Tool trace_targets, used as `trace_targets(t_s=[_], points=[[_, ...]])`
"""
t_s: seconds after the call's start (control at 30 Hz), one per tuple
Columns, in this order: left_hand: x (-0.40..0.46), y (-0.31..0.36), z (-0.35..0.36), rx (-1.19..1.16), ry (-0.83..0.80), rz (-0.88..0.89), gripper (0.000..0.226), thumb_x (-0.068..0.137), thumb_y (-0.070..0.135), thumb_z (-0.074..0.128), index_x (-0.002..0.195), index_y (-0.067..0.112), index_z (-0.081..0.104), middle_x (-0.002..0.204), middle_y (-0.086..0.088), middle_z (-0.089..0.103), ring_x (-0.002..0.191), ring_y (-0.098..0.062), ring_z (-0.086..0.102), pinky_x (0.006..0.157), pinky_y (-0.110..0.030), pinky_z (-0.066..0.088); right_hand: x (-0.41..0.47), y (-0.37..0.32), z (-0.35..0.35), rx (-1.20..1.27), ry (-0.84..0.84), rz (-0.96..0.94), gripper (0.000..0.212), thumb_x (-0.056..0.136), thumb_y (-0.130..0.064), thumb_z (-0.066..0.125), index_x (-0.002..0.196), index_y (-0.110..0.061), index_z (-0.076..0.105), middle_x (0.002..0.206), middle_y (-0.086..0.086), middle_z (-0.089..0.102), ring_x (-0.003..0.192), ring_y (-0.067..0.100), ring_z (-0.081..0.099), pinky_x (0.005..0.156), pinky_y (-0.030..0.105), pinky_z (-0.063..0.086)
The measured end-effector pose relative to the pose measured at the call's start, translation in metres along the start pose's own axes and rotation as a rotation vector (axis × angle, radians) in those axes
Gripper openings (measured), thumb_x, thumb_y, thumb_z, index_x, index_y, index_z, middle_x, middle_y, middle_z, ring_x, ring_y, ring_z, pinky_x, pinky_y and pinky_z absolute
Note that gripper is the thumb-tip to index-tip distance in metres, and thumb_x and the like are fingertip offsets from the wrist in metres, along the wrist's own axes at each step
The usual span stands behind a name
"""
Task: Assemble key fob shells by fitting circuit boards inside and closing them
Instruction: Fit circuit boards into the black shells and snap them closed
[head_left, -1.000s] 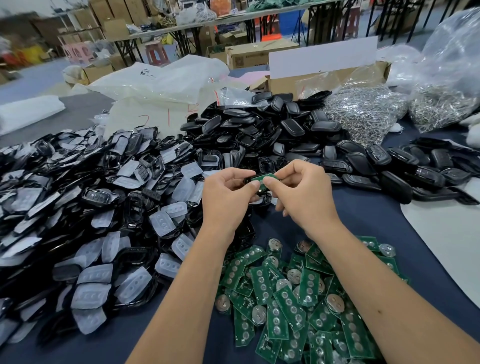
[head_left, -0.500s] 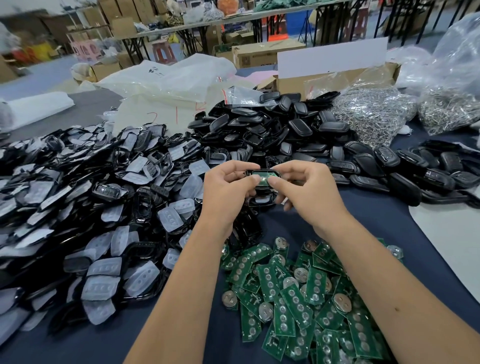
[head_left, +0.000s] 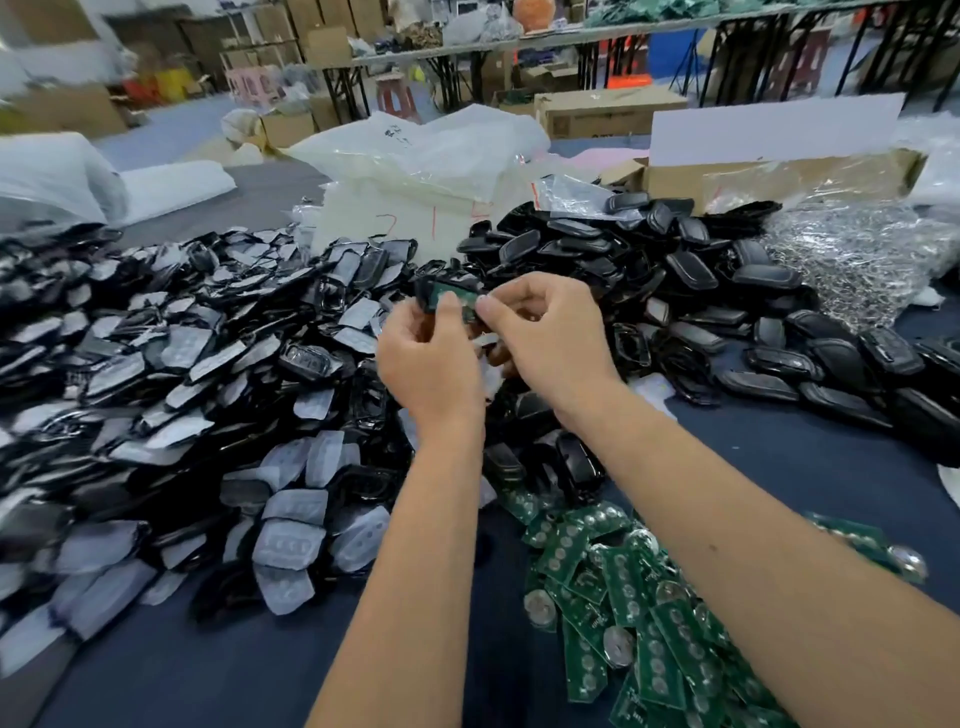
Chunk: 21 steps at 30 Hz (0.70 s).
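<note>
Both hands are raised above the table's middle and meet on one black key fob shell (head_left: 429, 292) with a green circuit board (head_left: 451, 300) lying in it. My left hand (head_left: 428, 358) grips the shell from the left, thumb on the board. My right hand (head_left: 545, 332) pinches the board's right end with thumb and forefinger. A heap of green circuit boards (head_left: 623, 597) with round silver cells lies near me on the right. Open shells with grey button pads (head_left: 291, 525) are piled on the left, and black shell halves (head_left: 691, 291) at the back right.
The dark blue table cloth (head_left: 779, 467) shows between the piles. Behind them sit white plastic bags (head_left: 426, 150), a cardboard box (head_left: 779, 171) and a clear bag of metal rings (head_left: 852, 254). Further tables and boxes fill the background.
Both hands have lifted the shell and board higher and a little left, away from the table. The view has tilted so the boards now lie lower right.
</note>
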<state>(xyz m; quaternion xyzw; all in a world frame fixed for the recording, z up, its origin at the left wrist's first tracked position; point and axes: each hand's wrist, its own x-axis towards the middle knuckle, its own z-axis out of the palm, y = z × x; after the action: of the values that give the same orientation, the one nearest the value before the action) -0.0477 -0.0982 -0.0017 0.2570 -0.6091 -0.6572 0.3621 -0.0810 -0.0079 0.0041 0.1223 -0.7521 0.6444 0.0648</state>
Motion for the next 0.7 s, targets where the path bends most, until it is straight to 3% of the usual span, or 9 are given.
trace_targets(t_s=[0.1, 0.2, 0.23, 0.3, 0.37, 0.43, 0.57, 0.63, 0.7], points=[[0.017, 0.007, -0.020, 0.075, 0.354, 0.156, 0.018, 0.098, 0.021, 0.060, 0.083, 0.011, 0.064, 0.076, 0.000, 0.065, 0.070, -0.019, 0.060, 0.075, -0.038, 0.053, 0.011, -0.009, 0.038, -0.301, -0.127, -0.174, 0.013, 0.093, -0.023, 0.075, 0.083, -0.015, 0.075, 0.084, -0.002, 0.075, 0.080, 0.015, 0.070, 0.081, 0.035, 0.056], [0.033, 0.008, -0.034, 0.061, 0.538, 0.231, 0.019, 0.100, 0.016, 0.058, 0.097, 0.000, 0.067, 0.082, 0.001, 0.065, 0.071, -0.013, 0.057, 0.068, -0.013, 0.043, 0.022, -0.021, 0.077, -0.542, -0.306, -0.328, 0.016, 0.096, -0.023, 0.069, 0.093, -0.012, 0.079, 0.094, 0.005, 0.077, 0.093, 0.023, 0.069, 0.087, 0.039, 0.053], [0.037, 0.008, -0.038, 0.072, 0.579, 0.244, 0.019, 0.100, 0.016, 0.058, 0.099, -0.001, 0.068, 0.084, 0.000, 0.066, 0.072, -0.013, 0.057, 0.068, -0.010, 0.039, 0.026, -0.024, 0.089, -0.630, -0.350, -0.370, 0.018, 0.097, -0.023, 0.066, 0.093, -0.011, 0.077, 0.094, 0.007, 0.075, 0.094, 0.026, 0.067, 0.084, 0.039, 0.052], [0.043, 0.007, -0.045, 0.103, 0.635, 0.264, 0.023, 0.100, 0.018, 0.057, 0.105, -0.002, 0.069, 0.095, -0.008, 0.071, 0.083, -0.021, 0.062, 0.075, -0.019, 0.043, 0.032, -0.027, 0.107, -0.766, -0.425, -0.396, 0.021, 0.098, -0.020, 0.063, 0.081, -0.007, 0.065, 0.084, 0.009, 0.064, 0.089, 0.031, 0.065, 0.072, 0.038, 0.048], [0.045, 0.007, -0.050, 0.142, 0.680, 0.298, 0.027, 0.100, 0.020, 0.057, 0.110, -0.001, 0.070, 0.103, -0.011, 0.073, 0.093, -0.025, 0.065, 0.083, -0.027, 0.048, 0.035, -0.026, 0.116, -0.868, -0.483, -0.401, 0.039, 0.099, -0.022, 0.063, 0.067, -0.012, 0.043, 0.071, 0.006, 0.045, 0.078, 0.034, 0.058, 0.066, 0.037, 0.042], [0.046, 0.007, -0.052, 0.148, 0.699, 0.325, 0.027, 0.100, 0.021, 0.056, 0.111, 0.000, 0.070, 0.103, -0.009, 0.072, 0.092, -0.022, 0.064, 0.082, -0.022, 0.048, 0.036, -0.025, 0.120, -0.919, -0.507, -0.433, 0.048, 0.099, -0.023, 0.062, 0.063, -0.017, 0.030, 0.068, 0.002, 0.035, 0.072, 0.032, 0.049, 0.066, 0.038, 0.041], [0.049, 0.004, -0.050, 0.114, 0.680, 0.308, 0.023, 0.099, 0.019, 0.057, 0.104, 0.001, 0.070, 0.090, -0.001, 0.066, 0.080, -0.014, 0.057, 0.069, -0.008, 0.037, 0.031, -0.024, 0.123, -0.913, -0.451, -0.470, 0.033, 0.095, -0.006, 0.054, 0.067, -0.015, 0.038, 0.072, 0.001, 0.040, 0.073, 0.033, 0.052, 0.065, 0.037, 0.045], [0.048, 0.004, -0.050, 0.103, 0.684, 0.295, 0.023, 0.100, 0.019, 0.057, 0.104, 0.000, 0.069, 0.090, -0.002, 0.067, 0.079, -0.013, 0.056, 0.069, -0.008, 0.037, 0.030, -0.023, 0.119, -0.873, -0.418, -0.443, 0.024, 0.098, -0.008, 0.056, 0.074, -0.012, 0.052, 0.076, 0.004, 0.051, 0.077, 0.032, 0.059, 0.064, 0.036, 0.045], [0.046, 0.005, -0.048, 0.105, 0.678, 0.293, 0.024, 0.099, 0.019, 0.058, 0.105, -0.001, 0.070, 0.097, -0.007, 0.071, 0.084, -0.017, 0.059, 0.070, -0.007, 0.037, 0.029, -0.024, 0.110, -0.775, -0.360, -0.376, 0.031, 0.100, -0.012, 0.057, 0.069, -0.012, 0.052, 0.076, 0.005, 0.056, 0.077, 0.031, 0.060, 0.062, 0.034, 0.041]])
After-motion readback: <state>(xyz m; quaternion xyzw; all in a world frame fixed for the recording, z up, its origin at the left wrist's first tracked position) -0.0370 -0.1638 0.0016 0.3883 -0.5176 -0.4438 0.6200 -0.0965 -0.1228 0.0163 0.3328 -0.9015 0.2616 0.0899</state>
